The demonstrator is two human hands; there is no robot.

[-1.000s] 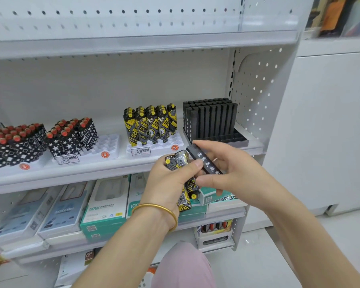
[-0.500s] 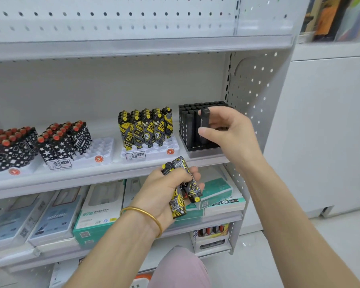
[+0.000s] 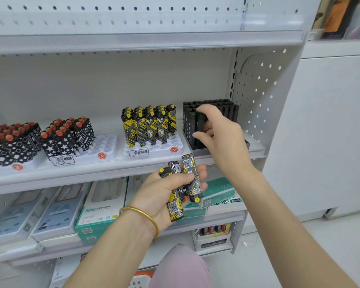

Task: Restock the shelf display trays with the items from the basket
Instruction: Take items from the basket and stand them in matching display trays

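Right hand [image 3: 220, 140] let go, grip loose | left hand [image 3: 162, 194] grips three lighters [image 3: 192, 175]

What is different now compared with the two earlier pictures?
The right hand took one black lighter from the left hand and carried it up and right into the front row of the black tray. It is too blurred to tell whether the fingers still pinch it. The left hand keeps gripping the patterned lighters. The other trays look unchanged.

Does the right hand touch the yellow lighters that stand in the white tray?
Apart. The head view shows the right hand at the black lighters; some of these stand between it and the yellow lighters.
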